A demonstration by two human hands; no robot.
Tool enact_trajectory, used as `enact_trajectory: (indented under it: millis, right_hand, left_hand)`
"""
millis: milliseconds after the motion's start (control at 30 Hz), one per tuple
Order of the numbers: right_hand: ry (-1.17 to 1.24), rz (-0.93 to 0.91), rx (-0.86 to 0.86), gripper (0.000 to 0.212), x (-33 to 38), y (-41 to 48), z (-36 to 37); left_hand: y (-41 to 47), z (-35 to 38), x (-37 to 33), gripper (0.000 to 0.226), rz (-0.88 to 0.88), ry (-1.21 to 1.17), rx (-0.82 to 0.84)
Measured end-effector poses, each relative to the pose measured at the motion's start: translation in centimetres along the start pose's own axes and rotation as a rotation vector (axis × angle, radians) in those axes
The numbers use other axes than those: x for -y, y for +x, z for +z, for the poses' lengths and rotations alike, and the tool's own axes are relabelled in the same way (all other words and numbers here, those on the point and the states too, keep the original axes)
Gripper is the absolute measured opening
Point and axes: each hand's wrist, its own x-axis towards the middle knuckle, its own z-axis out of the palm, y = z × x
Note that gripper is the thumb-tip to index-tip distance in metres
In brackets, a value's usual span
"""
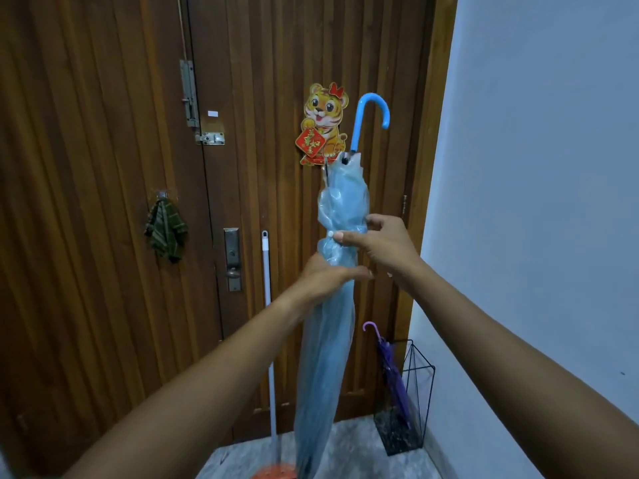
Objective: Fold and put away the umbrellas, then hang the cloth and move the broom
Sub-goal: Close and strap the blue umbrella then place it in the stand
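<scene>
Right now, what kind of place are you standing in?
Probably the entryway of a home. There is a wooden door with a bolt and a lock, a wire umbrella stand in the corner holding a purple umbrella, and a broom leaning against the door.

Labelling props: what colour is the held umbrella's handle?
Light blue, the handle of the umbrella; head view shows it best.

Ribbed wooden door (103, 167) — pale blue wall (536, 167), speckled floor (352, 451).
</scene>
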Motion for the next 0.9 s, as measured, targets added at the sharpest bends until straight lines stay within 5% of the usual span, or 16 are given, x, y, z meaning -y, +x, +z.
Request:
enact_trajectory:
  millis: [67, 167, 333, 567, 667, 800, 900]
  right_hand:
    - [-0.089, -0.015, 0.011, 0.049, 0.5, 0.2, 0.2]
    - [-0.194, -0.003, 0.015, 0.067, 1.1, 0.6, -0.7]
    - [-0.074, 0.048, 0.122, 0.039, 1.7, 0.1, -2.3]
    - [0.062, -0.080, 0.154, 0.033, 0.9, -0.5, -3.4]
    - [0.165, -0.022, 0.267, 0.019, 0.8, -0.8, -3.7]
    - [0.337, 0.034, 0.486, 0.029, 0.6, -1.0, -4.2]
    - [0.320, 0.028, 0.446, 0.022, 0.5, -1.0, -4.0]
  left_hand:
    - [0.2, 0.9, 0.3, 0.050, -0.046, -0.005, -0.203]
    - [0.4, 0.6, 0.1, 0.028, -0.064, -0.029, -0.285]
    - [0.3, -0.5, -1.2, 0.017, -0.110, -0.014, -0.289]
    - [0.4, -1.4, -2.3, 0.014, -0.079, -0.289, -0.031]
    - [0.3, -1.6, -2.4, 0.022, -0.140, -0.452, 0.251]
    - [0.3, -2.3, -2.5, 0.024, -0.218, -0.554, 0.629]
    - [-0.2, -2.8, -2.9, 0.031, -0.218, -0.428, 0.588]
